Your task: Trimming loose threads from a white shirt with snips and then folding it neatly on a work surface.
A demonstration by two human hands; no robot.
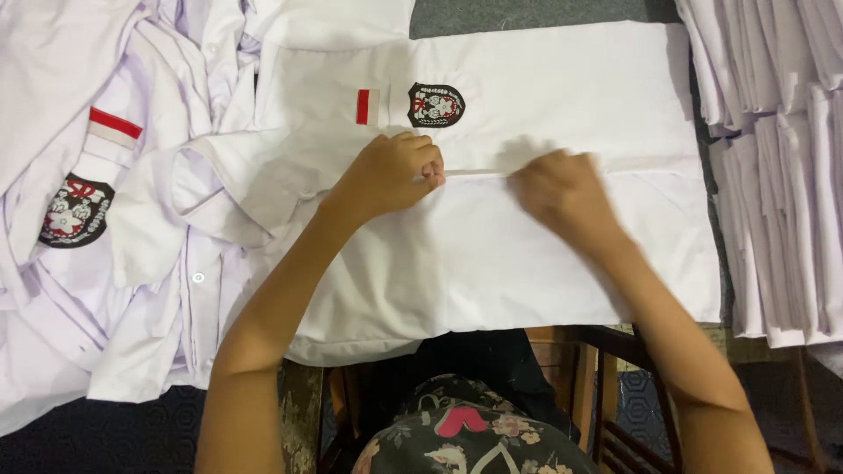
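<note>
Two bare hands meet at the middle of a white cotton school shirt (544,96) spread flat across the tabletop (527,13), its chest bearing a small red-and-white flag patch (367,106) and a dark oval embroidered badge (435,104). From the head view, the left hand (391,171) has its fingers (430,167) curled in tight, pinching the shirt's front edge along the button line. The right hand (562,189) is blurred; it lies on the same seam just beside the left, fingers bent down onto the cloth, though whether they grip it I cannot tell. To the left lies a loose heap of crumpled white shirts (97,193), one showing the same kind of badge. Along the right edge stands a neat stack of folded white shirts (781,175). Below, a floral-print garment (457,430) covers the person's lap.
</note>
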